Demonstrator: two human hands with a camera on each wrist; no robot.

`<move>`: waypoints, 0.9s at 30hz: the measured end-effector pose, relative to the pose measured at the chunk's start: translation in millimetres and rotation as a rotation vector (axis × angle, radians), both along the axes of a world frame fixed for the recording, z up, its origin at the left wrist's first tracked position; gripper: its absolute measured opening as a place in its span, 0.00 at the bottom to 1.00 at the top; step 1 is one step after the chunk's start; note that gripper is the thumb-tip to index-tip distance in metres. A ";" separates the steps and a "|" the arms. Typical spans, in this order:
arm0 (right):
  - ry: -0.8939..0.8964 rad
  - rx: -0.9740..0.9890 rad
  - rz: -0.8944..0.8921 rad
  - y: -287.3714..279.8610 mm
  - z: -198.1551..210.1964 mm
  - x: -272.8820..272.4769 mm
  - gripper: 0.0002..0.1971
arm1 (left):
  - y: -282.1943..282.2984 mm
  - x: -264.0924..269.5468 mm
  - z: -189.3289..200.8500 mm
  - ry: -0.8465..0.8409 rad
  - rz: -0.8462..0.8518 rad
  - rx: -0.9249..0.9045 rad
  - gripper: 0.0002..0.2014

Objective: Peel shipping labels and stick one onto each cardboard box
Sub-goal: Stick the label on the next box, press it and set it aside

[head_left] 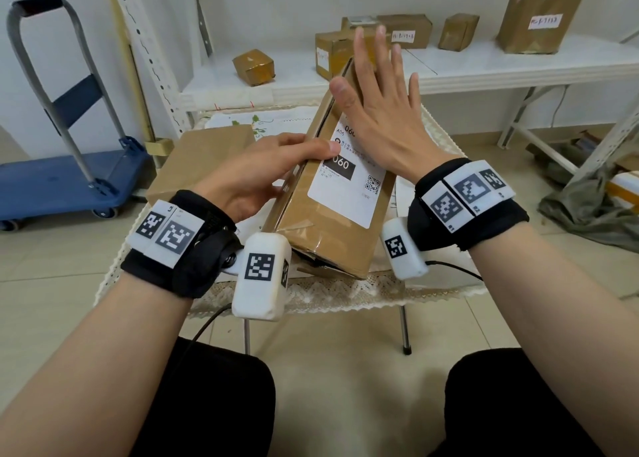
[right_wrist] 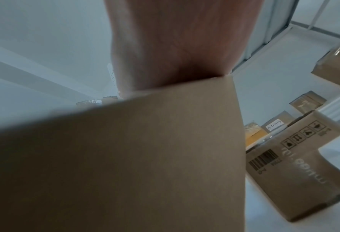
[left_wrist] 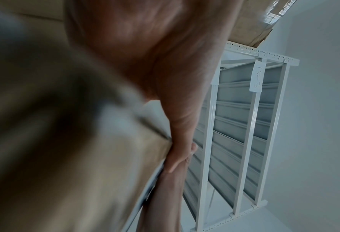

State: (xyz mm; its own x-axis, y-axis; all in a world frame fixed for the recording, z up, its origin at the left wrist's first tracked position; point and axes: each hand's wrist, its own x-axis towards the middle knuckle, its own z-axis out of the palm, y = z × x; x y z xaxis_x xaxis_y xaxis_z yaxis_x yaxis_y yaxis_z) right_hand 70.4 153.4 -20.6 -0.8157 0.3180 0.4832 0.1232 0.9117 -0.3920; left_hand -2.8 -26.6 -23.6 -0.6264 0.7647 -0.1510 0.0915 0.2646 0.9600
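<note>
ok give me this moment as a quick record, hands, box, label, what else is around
left hand: grips the box's left edge, thumb on the label
right hand: flat, fingers spread, palm on the label's upper part
box: tilted, taped, on the small table
label: white, on the top face, reads 060
second box: lies to the left
shelf: several more boxes
trolley: blue, far left

Brown cardboard box point(head_left: 332, 235) bears a white, black-printed label point(head_left: 349, 187).

left hand point(head_left: 262, 173) gripping box point(head_left: 328, 235), right hand point(head_left: 380, 111) flat
</note>
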 end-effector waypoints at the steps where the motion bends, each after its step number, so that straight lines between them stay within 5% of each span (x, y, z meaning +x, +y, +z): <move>1: -0.007 -0.006 -0.007 2.6 1.1 -0.3 0.38 | -0.3 0.3 0.2 -0.002 0.000 -0.001 0.38; 5: -0.032 -0.042 -0.007 4.6 5.5 1.1 0.47 | -2.6 1.9 1.7 -0.014 0.005 -0.005 0.35; 11: -0.028 0.031 0.083 -23.4 4.0 3.7 0.38 | -4.5 2.4 4.7 -0.037 0.017 0.027 0.28; 14: -0.016 0.061 0.092 -27.7 -3.9 4.9 0.38 | -3.2 4.6 3.1 -0.011 0.028 0.017 0.33; 17: 0.012 0.063 0.058 -21.1 -2.7 5.5 0.40 | -2.2 10.5 4.1 0.011 0.010 -0.018 0.23; 22: 0.008 0.081 0.014 -7.8 1.1 3.5 0.39 | -2.3 14.5 4.8 0.015 -0.003 -0.023 0.26; 27: 0.027 -0.094 -0.057 5.5 3.1 5.9 0.39 | -7.5 13.6 6.7 -0.036 -0.026 -0.008 0.27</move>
